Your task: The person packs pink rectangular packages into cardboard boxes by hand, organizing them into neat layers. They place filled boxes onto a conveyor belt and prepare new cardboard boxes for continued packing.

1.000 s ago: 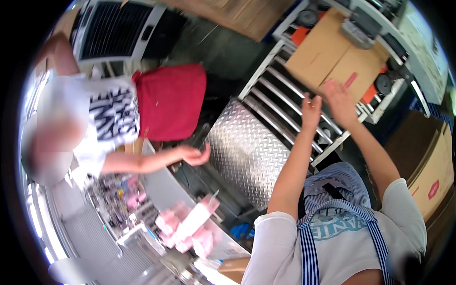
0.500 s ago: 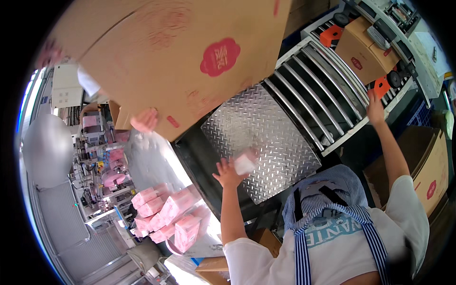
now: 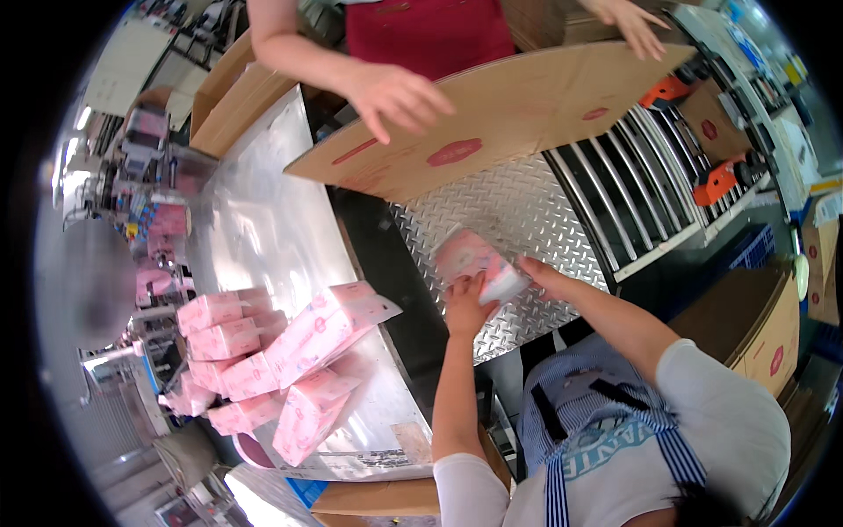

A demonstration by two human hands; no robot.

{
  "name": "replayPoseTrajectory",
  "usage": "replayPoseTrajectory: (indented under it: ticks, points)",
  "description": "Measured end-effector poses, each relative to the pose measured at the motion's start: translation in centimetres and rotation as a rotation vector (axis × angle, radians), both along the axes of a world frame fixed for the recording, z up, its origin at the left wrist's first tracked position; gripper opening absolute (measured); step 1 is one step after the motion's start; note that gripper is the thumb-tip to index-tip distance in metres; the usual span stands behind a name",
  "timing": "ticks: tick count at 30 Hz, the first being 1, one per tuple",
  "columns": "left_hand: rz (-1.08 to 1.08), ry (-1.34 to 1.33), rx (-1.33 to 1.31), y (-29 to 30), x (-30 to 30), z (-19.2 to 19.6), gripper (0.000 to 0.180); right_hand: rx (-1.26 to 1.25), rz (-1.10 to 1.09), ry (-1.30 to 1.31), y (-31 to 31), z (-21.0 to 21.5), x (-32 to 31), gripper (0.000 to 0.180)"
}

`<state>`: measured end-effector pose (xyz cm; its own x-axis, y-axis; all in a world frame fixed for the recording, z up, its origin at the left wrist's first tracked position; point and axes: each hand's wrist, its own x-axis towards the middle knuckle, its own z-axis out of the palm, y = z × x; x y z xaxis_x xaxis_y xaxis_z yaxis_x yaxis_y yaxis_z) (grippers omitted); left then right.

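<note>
A pink-and-white tissue pack (image 3: 474,262) in plastic wrap is over the diamond-pattern metal plate (image 3: 575,237). My left hand (image 3: 467,303) grips its near side, fingers spread over the wrap. My right hand (image 3: 546,277) closes on its right end, by the clear wrap, with some fingertips hidden. Beyond the pack a large brown cardboard sheet or carton side (image 3: 518,114) stands tilted along the plate's far edge. A co-worker in a red apron stands behind it. One co-worker's hand (image 3: 399,98) is above its left part, the other (image 3: 634,28) at its top right edge.
Several pink packs (image 3: 307,342) lie piled on the shiny metal table (image 3: 263,211) at left. A roller conveyor (image 3: 628,176) adjoins the plate on the right, with orange guides (image 3: 718,182) beyond. An open carton (image 3: 773,338) stands at lower right.
The cardboard has dropped from high at upper left to the plate's far edge. My right hand has left the conveyor's side and joined my left at the pack. The view has shifted.
</note>
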<state>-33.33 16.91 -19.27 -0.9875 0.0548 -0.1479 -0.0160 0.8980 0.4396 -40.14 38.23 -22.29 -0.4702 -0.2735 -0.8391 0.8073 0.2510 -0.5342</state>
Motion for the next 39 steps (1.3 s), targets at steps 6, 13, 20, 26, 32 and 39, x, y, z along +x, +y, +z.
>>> replayPoseTrajectory:
  ticks: [6,13,20,26,32,39]
  points:
    - [0.173,0.244,0.309,4.8,4.8,-4.3,0.062,-0.210,0.440,0.026,-2.0,-6.2,-4.2,0.086]
    - [0.257,0.127,-0.144,1.0,10.2,15.8,0.086,-0.177,1.730,0.733,-5.3,18.2,-2.3,0.094]
    - [0.790,-0.188,-0.074,-6.4,19.2,24.0,0.092,-0.247,1.170,2.046,-20.7,25.6,-2.2,0.088]
    - [1.530,-0.321,-0.305,-6.2,30.8,23.7,0.091,0.170,1.525,1.443,-25.5,23.2,-4.1,0.096]
    - [1.842,-0.355,-0.316,-13.9,30.9,21.6,0.088,0.242,1.180,1.576,-34.4,24.4,-4.3,0.096]
    - [1.673,-0.148,-0.216,-26.8,27.8,18.9,0.081,-0.494,1.555,0.650,-38.6,18.2,0.8,0.066]
